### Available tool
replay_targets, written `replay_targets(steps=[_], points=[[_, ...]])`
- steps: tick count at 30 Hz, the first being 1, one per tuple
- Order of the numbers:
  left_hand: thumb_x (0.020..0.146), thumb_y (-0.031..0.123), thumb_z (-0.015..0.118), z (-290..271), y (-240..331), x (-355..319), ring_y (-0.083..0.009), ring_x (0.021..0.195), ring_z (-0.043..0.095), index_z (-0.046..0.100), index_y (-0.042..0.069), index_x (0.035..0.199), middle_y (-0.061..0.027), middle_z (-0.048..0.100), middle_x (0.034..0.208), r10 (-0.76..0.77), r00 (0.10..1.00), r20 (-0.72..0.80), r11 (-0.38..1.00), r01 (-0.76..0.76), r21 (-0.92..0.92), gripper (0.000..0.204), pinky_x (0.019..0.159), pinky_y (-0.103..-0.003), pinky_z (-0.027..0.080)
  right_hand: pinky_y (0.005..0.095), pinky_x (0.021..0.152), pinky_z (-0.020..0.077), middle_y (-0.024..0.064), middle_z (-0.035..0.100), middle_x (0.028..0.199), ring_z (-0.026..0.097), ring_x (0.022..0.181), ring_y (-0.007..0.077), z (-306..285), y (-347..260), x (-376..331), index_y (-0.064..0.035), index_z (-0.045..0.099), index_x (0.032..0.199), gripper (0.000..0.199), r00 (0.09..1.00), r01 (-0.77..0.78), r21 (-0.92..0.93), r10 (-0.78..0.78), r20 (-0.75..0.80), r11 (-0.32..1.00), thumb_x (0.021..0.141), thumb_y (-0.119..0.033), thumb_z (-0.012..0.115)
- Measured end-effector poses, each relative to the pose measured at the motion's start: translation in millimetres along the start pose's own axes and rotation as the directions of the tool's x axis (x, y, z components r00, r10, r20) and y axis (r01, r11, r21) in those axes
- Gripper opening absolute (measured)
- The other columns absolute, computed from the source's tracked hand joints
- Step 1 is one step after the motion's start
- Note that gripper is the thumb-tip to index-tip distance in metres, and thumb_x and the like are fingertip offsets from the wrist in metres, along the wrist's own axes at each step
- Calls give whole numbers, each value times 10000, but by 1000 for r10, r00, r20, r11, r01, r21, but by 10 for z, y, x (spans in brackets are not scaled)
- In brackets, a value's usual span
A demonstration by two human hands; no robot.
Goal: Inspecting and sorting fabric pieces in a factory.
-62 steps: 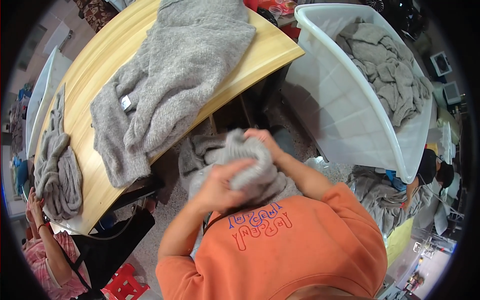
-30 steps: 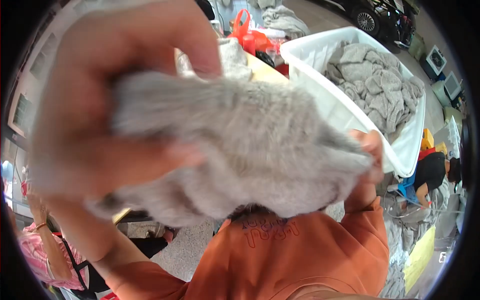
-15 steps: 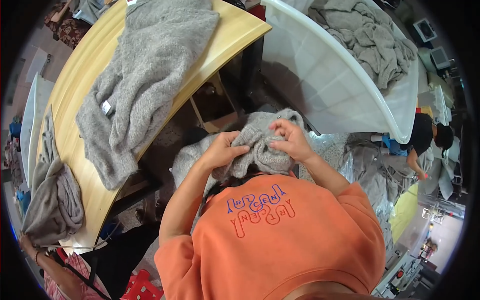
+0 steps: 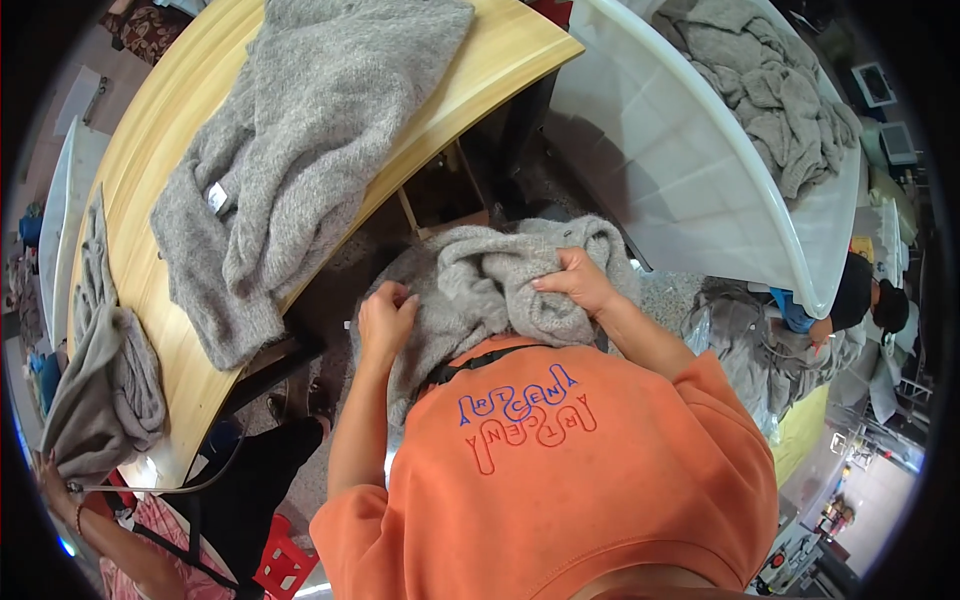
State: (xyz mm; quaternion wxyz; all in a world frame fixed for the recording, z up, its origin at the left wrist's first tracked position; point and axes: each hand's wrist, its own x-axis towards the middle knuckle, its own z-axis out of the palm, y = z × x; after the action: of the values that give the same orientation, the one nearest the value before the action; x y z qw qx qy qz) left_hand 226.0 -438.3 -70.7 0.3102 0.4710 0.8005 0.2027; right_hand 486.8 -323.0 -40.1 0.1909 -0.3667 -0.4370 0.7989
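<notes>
Currently your right hand (image 4: 578,283) pinches a bunched fold of the grey knit garment (image 4: 480,290) at centre frame, fingers closed on the fabric. Your left hand (image 4: 385,318) rests on the garment's left side with fingers curled against the knit; whether it grips a fold cannot be told. The garment lies crumpled against your chest, just above the orange shirt (image 4: 560,470), below the table edge.

Judged from this, the step in hand is gathering and sorting out the bundle. The next handling calls for finding an edge or seam with each hand so the fabric opens without twisting.

Outward, a second grey sweater (image 4: 300,160) lies spread on the wooden table (image 4: 490,60) at upper left. A folded grey pile (image 4: 100,390) sits at the table's left end. At upper right, a white tub (image 4: 660,160) holds more grey knitwear (image 4: 780,90).
</notes>
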Motion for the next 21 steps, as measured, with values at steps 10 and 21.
replay_targets(steps=[10,21], points=[[812,249,550,483,435,32,-38,481,441,523,76,746,29,510,607,-109,858,503,366,505,-782,187,409,-165,321,232,566,415,32,609,667,493,614,43,160,-19,-180,2,608,799,148,951,180,-431,-44,307,884,654,-30,618],[728,-58,451,439,613,-295,-110,604,521,497,61,763,-25,538,705,-262,952,160,73,185,-980,133,534,-230,451,265,547,411,53,570,660,510,548,138,-7,-110,-671,-17,589,919,281,945,288,-724,-65,320,627,645,-75,610]])
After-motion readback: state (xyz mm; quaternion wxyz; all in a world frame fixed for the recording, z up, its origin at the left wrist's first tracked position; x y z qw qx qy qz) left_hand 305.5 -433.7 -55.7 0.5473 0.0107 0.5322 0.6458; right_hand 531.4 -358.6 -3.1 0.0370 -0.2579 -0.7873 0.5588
